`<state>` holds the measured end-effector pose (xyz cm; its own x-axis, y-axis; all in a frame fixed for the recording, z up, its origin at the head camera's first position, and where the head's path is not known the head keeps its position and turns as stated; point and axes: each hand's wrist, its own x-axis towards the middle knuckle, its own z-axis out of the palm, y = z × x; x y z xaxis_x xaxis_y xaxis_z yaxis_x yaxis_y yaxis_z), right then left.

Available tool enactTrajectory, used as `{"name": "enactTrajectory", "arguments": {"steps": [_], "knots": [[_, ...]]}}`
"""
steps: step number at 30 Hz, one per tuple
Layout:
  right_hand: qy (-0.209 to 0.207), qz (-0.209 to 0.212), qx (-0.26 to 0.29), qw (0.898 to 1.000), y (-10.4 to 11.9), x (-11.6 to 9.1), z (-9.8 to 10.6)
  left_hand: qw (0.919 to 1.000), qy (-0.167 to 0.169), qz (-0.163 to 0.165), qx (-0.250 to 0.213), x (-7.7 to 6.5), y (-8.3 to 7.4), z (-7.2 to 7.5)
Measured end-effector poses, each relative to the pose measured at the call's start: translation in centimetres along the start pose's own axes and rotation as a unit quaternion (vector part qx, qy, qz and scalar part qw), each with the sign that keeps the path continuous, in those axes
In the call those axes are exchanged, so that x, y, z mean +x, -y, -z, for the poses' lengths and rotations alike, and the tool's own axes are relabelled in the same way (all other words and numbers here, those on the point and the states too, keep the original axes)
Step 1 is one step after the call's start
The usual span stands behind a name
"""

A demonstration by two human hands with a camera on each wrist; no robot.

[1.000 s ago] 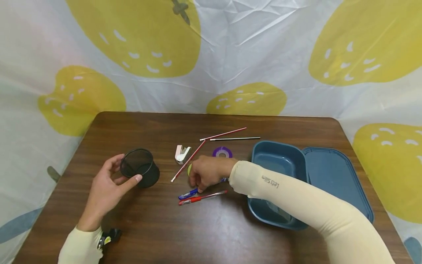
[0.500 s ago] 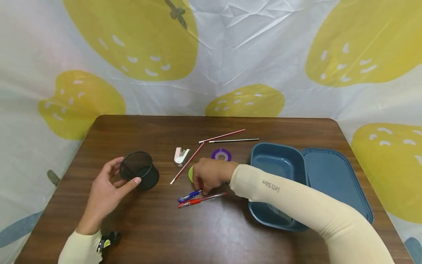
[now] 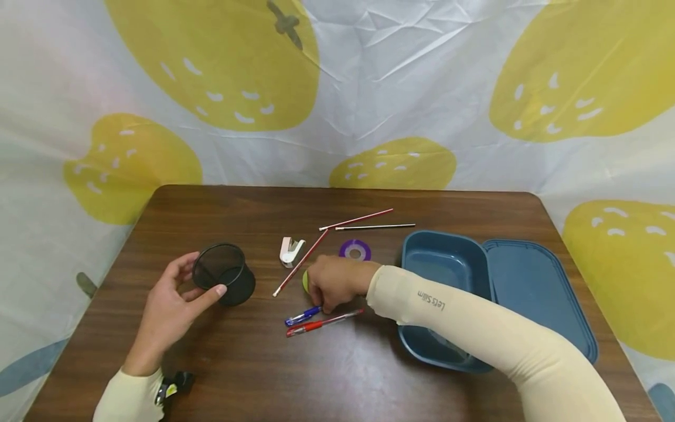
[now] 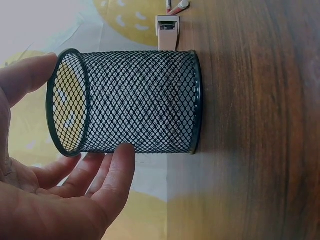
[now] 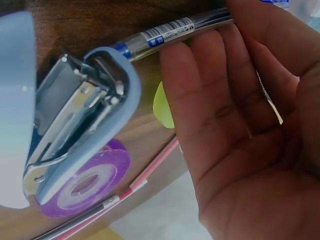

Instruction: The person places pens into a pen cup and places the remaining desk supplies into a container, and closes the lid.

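My left hand (image 3: pixel 171 305) holds a black mesh pen cup (image 3: pixel 237 281) by its rim, thumb on the near side and fingers behind. The left wrist view shows the cup (image 4: pixel 135 102) with its base at the wooden table. My right hand (image 3: pixel 337 282) reaches down mid-table and pinches a blue pen (image 3: pixel 303 316). In the right wrist view the clear barrel of this pen (image 5: pixel 170 32), with its barcode label, lies between thumb and fingers. A red pen (image 3: pixel 316 325) lies just in front of it. A green thing (image 3: pixel 305 282) is partly hidden by the right hand.
A light blue stapler (image 5: pixel 117 90) is close to the right wrist. Behind lie a purple tape roll (image 3: pixel 355 250), several pencils (image 3: pixel 375 226) and a small white-and-pink V-shaped item (image 3: pixel 290 253). A blue box (image 3: pixel 443 255) and its lid (image 3: pixel 532 281) occupy the right side.
My right hand has shifted slightly to the right, showing more of the green thing and the blue pen. The left hand and pen cup have stayed put.
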<state>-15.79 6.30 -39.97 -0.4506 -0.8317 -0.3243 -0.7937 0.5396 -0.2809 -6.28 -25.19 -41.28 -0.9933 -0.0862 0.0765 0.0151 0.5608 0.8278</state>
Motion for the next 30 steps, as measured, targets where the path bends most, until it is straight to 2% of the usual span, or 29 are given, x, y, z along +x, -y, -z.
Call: {"name": "enactTrajectory", "arguments": {"steps": [11, 24, 30], "knots": [[0.003, -0.003, 0.042, 0.999, -0.1, 0.2, 0.6, 0.9999, 0.002, 0.003, -0.010, 0.0, 0.1, 0.0], [0.015, 0.033, 0.121, 0.992, -0.4, 0.2, 1.9, 0.9996, 0.003, 0.001, -0.027, 0.0, 0.3, -0.1], [0.018, 0.046, 0.120, 0.992, -0.2, 0.1, 2.6, 0.9996, 0.003, 0.003, -0.029, 0.0, 0.3, -0.1]]}}
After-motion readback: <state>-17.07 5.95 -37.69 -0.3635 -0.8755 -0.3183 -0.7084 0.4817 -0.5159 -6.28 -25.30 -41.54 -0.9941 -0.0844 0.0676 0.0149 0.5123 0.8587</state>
